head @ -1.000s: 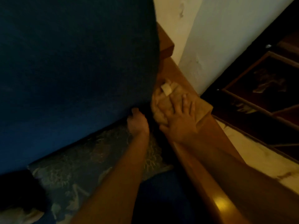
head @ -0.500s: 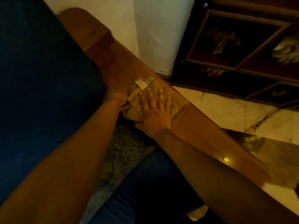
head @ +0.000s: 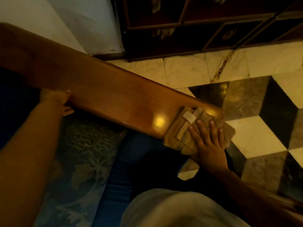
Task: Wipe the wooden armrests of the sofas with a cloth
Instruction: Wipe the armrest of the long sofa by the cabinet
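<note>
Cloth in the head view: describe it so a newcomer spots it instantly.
Find the long glossy wooden armrest running diagonally across the frame. At its near end, over the checkered floor, the right hand presses flat on a folded tan cloth, the only fabric with a pale tag.

Brown armrest [head: 105,94], tan cloth [head: 185,133], blue branch-patterned cushion [head: 78,154], black-and-cream tiles [head: 255,128].

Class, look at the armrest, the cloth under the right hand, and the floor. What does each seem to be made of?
Armrest: apparently wood with a glossy varnish; warm brown surface with bright lamp reflections.
Cloth: soft woven fabric, likely a folded towel; layered edges and a sewn label show.
Floor: probably polished stone or marble-look tile; pale veined slabs beside dark mottled ones.
</note>
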Tool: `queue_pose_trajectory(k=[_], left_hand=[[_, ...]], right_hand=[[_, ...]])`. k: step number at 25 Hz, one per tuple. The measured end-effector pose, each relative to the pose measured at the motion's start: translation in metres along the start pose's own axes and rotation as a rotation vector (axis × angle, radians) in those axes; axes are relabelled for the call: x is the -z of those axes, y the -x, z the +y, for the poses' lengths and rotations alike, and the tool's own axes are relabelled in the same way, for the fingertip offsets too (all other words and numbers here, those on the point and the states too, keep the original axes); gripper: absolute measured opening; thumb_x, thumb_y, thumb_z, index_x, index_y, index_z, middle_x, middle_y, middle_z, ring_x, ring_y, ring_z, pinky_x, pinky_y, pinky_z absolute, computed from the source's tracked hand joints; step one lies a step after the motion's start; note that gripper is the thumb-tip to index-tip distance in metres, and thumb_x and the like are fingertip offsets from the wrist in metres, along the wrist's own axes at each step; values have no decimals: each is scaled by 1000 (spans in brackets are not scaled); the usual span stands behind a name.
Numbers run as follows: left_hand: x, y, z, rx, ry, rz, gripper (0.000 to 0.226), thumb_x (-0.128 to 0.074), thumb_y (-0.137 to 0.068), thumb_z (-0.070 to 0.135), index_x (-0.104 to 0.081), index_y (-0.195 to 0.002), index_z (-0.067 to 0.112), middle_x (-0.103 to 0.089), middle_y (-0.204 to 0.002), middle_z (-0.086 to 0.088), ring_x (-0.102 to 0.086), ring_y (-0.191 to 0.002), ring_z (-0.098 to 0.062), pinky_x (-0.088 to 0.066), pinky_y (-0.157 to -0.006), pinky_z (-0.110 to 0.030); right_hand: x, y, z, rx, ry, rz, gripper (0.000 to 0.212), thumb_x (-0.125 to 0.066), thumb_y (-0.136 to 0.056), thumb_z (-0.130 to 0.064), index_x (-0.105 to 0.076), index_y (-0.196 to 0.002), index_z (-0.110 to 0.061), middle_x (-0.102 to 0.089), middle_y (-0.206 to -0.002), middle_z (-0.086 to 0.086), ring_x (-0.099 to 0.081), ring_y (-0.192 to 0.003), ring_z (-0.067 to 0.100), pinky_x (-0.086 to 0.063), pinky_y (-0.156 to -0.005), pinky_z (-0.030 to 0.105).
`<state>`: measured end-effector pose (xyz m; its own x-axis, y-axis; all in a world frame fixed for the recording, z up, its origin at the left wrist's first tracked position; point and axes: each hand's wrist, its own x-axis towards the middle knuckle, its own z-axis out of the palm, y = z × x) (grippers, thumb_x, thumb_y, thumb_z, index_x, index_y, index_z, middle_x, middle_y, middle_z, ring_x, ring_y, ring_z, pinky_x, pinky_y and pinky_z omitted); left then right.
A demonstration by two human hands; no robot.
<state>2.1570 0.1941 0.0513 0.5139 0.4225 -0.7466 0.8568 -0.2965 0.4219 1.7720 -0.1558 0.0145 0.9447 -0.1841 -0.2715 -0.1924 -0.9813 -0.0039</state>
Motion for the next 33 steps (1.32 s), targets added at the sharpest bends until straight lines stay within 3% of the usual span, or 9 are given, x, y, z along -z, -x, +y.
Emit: queue_pose_trajectory(k=[4, 7, 10, 14, 22, 25, 28, 30, 33], left_hand=[[-42, 49, -15, -259, -477, 254, 60, -60, -95, 26, -39, -149, 9, -28, -159, -21, -37, -137, -43, -36, -114, -56], [-82, 95, -33, -509, -680, 164, 63, -65, -90, 34, -44, -143, 10, -29, -158, -22, -26, -146, -43, -28, -116, -58], [-104, 113, -37, -674, -717, 90, 52, -55, -94, 47, -58, -126, 6, -51, -142, -25, -37, -138, -42, -34, -112, -53], [-123, 127, -30, -798, -752, 118, 59, -53, -96, 49, -50, -134, 3, -45, -144, -26, -45, -128, -45, -41, -102, -51], [-135, 121, -35, -818, -1077, -25, 91, -58, -88, 65, -23, -156, 16, -9, -167, -24, -28, -146, -51, -39, -109, -65], [-117, 106, -38, -778, -1059, -51, 111, -58, -78, 79, -4, -160, 27, 6, -170, -15, 2, -152, -51, -21, -113, -76], [-86, 74, -16, -623, -1044, -30, 140, -63, -58, 90, 16, -158, 31, 22, -167, -16, 18, -150, -51, -12, -110, -79], [-52, 48, 9, -486, -1045, -15, 153, -69, -49, 89, 23, -156, 30, 27, -165, -21, 21, -149, -52, -10, -110, -79], [-17, 19, 34, -396, -1044, -53, 161, -77, -47, 83, 30, -154, 25, 30, -161, -28, 20, -148, -55, -12, -112, -77]], right_hand=[[7, -29, -34, -32, -1, -13, 139, -87, -58, -61, -4, -166, -33, -1, -176, 5, 5, -156, 52, -5, -118, 77], [15, -80, -90, 90, -45, 20, 136, -85, -64, -61, 3, -165, -36, 5, -175, 2, 8, -155, 53, 7, -118, 76], [25, -125, -146, 159, -87, 31, 133, -81, -65, -66, 3, -164, -37, 6, -175, 1, 13, -156, 49, 9, -119, 73], [20, -104, -108, 140, -113, 133, 126, -78, -65, -71, -8, -165, -38, -3, -175, 1, 1, -160, 39, 4, -126, 61], [4, -11, 18, -317, -427, 63, 104, -57, -81, -81, -4, -164, -45, 7, -175, -2, 13, -158, 43, -1, -124, 66], [23, -67, 35, -438, -464, 0, 97, -46, -78, -89, -15, -160, -47, -13, -170, 2, -9, -154, 44, -15, -123, 66], [55, -142, 51, -376, -374, -301, 104, -27, -68, -103, -39, -149, -39, -62, -131, 6, -60, -120, 35, -48, -104, 56], [73, -187, 29, -241, -438, -444, 97, -39, -73, -98, -51, -140, -29, -69, -100, 5, -67, -82, 24, -59, -83, 43], [82, -246, -51, -16, -442, -387, 85, -50, -81, -87, -47, -142, -29, -67, -119, 9, -67, -97, 30, -56, -83, 42]])
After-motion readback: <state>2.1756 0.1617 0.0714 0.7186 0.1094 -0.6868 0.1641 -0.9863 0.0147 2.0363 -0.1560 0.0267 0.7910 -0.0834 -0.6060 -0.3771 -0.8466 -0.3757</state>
